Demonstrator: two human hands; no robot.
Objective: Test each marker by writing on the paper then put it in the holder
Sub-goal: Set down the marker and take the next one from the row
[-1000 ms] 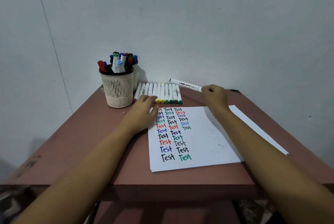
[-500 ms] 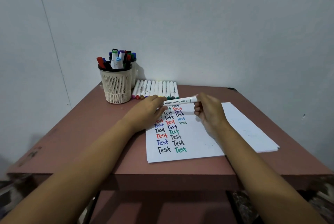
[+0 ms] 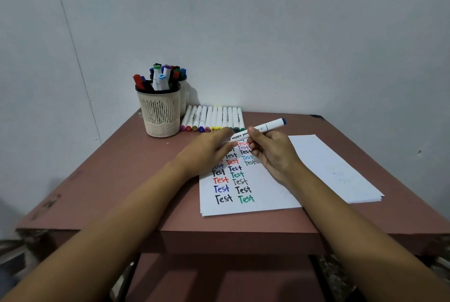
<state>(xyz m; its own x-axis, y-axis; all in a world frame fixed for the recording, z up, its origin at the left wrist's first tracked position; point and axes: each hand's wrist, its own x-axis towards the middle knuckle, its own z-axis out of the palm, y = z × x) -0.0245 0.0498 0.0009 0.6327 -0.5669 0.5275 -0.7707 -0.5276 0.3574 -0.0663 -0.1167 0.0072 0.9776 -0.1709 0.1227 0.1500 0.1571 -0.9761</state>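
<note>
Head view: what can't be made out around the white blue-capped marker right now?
Head view:
- White blue-capped marker, near end: behind the blurred left hand; capped or not, unclear.
- White paper sheet, top words: under left hand and right hand.
- Second holder: behind cream mesh holder.

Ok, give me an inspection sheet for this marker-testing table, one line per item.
Surface: reddish-brown table, scuffed near its left edge.
Job's things: paper with columns of coloured "Test"; mesh holder with markers standing in it; row of markers lying beside it; one white marker with a blue end, in hand.
Clutter: second cup of markers behind the holder; spare sheets at the right.
Hands: right hand grips the white marker above the paper; left hand, its fingers at the marker's near end, grip blurred.
Cables: nothing seen.
Surroundings: plain pale wall.
</note>
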